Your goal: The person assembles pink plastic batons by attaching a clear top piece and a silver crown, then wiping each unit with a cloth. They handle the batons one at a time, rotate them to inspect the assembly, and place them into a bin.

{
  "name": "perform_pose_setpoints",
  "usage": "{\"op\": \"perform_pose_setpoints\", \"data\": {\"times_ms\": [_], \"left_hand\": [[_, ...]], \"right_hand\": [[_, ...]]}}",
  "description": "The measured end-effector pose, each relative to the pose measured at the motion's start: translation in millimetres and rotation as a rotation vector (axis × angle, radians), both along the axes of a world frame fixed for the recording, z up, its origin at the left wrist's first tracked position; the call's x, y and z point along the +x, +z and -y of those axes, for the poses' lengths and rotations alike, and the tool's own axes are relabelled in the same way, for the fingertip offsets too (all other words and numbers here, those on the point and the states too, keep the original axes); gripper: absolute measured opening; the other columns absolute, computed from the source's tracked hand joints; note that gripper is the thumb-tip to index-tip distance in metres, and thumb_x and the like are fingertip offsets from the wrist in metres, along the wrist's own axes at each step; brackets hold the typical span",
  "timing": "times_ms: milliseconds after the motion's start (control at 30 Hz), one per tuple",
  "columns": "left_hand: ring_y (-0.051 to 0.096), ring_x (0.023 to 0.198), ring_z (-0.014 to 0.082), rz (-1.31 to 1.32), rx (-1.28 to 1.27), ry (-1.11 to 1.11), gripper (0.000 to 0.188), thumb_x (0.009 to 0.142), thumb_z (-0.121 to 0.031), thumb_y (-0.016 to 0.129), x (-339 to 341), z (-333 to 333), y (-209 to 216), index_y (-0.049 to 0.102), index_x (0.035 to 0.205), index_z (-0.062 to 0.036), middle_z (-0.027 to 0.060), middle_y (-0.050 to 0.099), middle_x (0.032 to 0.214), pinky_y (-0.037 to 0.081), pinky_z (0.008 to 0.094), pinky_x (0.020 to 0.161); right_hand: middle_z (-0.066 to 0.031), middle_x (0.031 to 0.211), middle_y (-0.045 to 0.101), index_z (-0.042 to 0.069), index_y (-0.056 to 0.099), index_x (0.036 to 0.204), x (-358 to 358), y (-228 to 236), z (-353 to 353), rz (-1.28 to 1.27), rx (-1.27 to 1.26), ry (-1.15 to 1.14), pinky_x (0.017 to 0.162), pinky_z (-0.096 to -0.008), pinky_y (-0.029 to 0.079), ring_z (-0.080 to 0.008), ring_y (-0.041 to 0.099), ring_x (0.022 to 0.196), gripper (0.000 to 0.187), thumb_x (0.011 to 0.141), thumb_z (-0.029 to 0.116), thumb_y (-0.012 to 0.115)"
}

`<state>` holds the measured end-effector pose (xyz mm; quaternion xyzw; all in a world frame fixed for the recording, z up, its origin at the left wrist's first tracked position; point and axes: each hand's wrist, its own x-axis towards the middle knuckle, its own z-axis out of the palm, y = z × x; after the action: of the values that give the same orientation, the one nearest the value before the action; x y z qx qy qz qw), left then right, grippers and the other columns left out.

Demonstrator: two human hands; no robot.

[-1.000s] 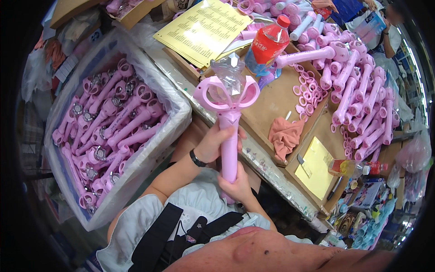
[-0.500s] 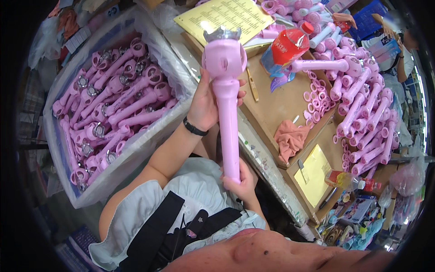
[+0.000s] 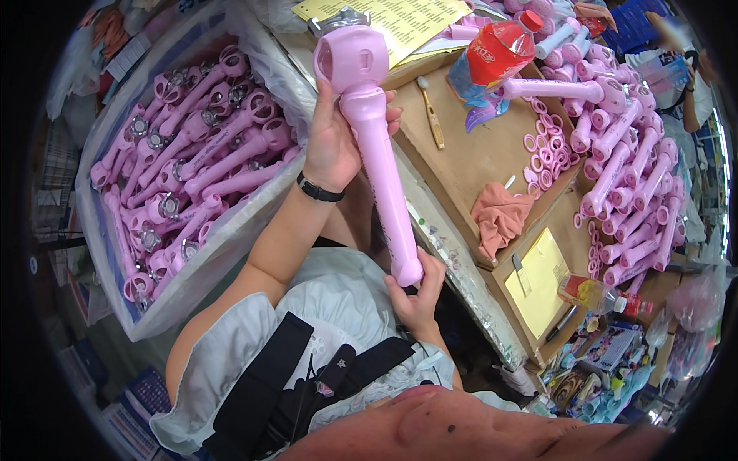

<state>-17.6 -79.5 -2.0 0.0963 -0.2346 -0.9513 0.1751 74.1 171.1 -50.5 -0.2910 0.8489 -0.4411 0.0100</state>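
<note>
Upright and leaning to the left, a pink toy wand (image 3: 373,146) with a hollow round head and a silver crown on top is in both hands. My left hand (image 3: 332,146), a dark band at its wrist, wraps the neck just under the head. Around the rounded foot of the handle, the fingers of my right hand (image 3: 419,296) are closed. To the left, a plastic-lined crate (image 3: 146,326) holds many similar crowned wands (image 3: 200,157).
On the right stands a cardboard tray (image 3: 453,184) with a toothbrush (image 3: 432,115), pink rings (image 3: 546,146), an orange cloth (image 3: 500,215) and a red-labelled bottle (image 3: 496,54). Wands without visible crowns (image 3: 630,177) are piled beyond. Yellow sheets (image 3: 538,284) lie nearby. Another person (image 3: 696,92) is at far right.
The wand's head has swung up and left, and its foot has risen slightly to the right. It has turned, showing another side. Both hands keep their hold.
</note>
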Motion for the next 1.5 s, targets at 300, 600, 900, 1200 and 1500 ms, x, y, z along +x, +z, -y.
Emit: {"op": "perform_pose_setpoints", "data": {"times_ms": [300, 600, 900, 1200, 1500], "left_hand": [[0.06, 0.084, 0.0259, -0.184, 0.191, -0.102, 0.078, 0.087, -0.068, 0.034, 2.7, 1.8, -1.4, 0.045, 0.124, -0.0013, 0.021, 0.056, 0.117, 0.052, 0.0368, 0.075], [0.06, 0.082, 0.0247, -0.118, 0.154, -0.087, 0.065, 0.091, -0.06, 0.036, 3.3, 2.3, -8.0, 0.049, 0.119, -0.0033, 0.0203, 0.058, 0.113, 0.053, 0.0373, 0.072], [0.062, 0.087, 0.021, 0.015, -0.075, -0.041, 0.044, 0.095, -0.042, 0.044, 7.3, -4.4, 0.6, 0.048, 0.118, -0.0046, 0.015, 0.06, 0.108, 0.053, 0.0351, 0.075], [0.059, 0.1, 0.025, -0.112, 0.075, -0.178, 0.044, 0.095, -0.034, 0.047, 22.2, -12.0, -5.7, 0.042, 0.128, -0.0059, 0.0173, 0.056, 0.12, 0.046, 0.0397, 0.092], [0.058, 0.085, 0.0182, 0.062, -0.174, -0.452, 0.044, 0.094, -0.022, 0.051, -8.8, -44.5, -21.7, 0.035, 0.132, -0.0065, 0.0101, 0.058, 0.102, 0.049, 0.0341, 0.08]], "right_hand": [[-0.0187, 0.091, 0.062, -0.004, 0.033, 0.131, 2.4, -8.7, 2.6, 1.228, -0.789, 0.311, 0.066, -0.0321, 0.048, -0.0219, 0.06, 0.072, 0.083, 0.089, 0.067, 0.027], [-0.0196, 0.094, 0.063, -0.004, 0.033, 0.131, 2.3, -11.6, 3.3, 1.232, -0.753, 0.315, 0.071, -0.0322, 0.047, -0.0213, 0.06, 0.073, 0.081, 0.09, 0.065, 0.022], [-0.0198, 0.094, 0.061, -0.004, 0.039, 0.127, 3.5, -14.6, 4.2, 1.307, -0.771, 0.176, 0.069, -0.0336, 0.047, -0.0239, 0.059, 0.074, 0.079, 0.091, 0.064, 0.017], [-0.0198, 0.089, 0.061, -0.004, 0.043, 0.123, -9.9, -16.4, -4.1, 1.111, -0.832, 0.131, 0.057, -0.0318, 0.048, -0.0237, 0.059, 0.065, 0.079, 0.09, 0.065, 0.026], [-0.0052, 0.099, 0.061, 0.004, 0.062, 0.104, -28.8, 40.9, -83.6, 0.336, -0.114, -0.287, 0.081, -0.0271, 0.046, -0.0112, 0.057, 0.09, 0.017, 0.089, 0.012, 0.059]]}}
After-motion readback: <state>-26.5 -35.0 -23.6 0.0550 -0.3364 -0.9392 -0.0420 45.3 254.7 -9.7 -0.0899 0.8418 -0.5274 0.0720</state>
